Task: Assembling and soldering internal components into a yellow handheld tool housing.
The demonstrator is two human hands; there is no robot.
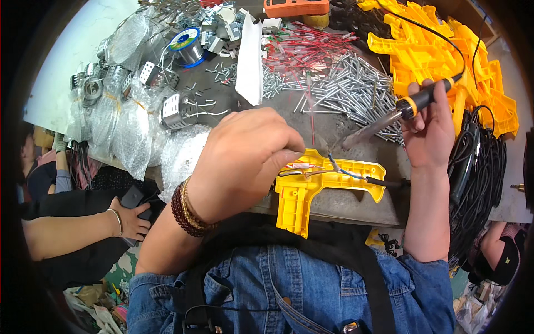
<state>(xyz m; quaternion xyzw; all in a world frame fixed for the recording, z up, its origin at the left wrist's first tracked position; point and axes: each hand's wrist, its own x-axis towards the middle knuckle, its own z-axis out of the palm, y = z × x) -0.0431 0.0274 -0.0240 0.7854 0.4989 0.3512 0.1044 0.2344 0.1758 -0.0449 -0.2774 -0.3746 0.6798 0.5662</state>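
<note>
My right hand [431, 131] is closed round the black and yellow handle of a soldering iron [375, 127], whose barrel slants down to the left. Its tip is close to the bare end of a bluish wire [340, 168]; whether they touch I cannot tell. Below lies a yellow pistol-shaped plastic half-shell [295, 206], its inside facing up, with wires and a black cord [378, 181] running out at its right. Over the shell's left end, my left hand [245, 156] pinches with thumb and fingers; what they hold is hidden.
Beyond the shell are a pile of metal rods [350, 92], red-wired parts [306, 47] and a solder spool [187, 47]. Bubble-wrapped metal parts [130, 114] stand left, yellow shells [445, 50] far right, black cables [481, 167] right. Another person's hand [130, 220] rests at left.
</note>
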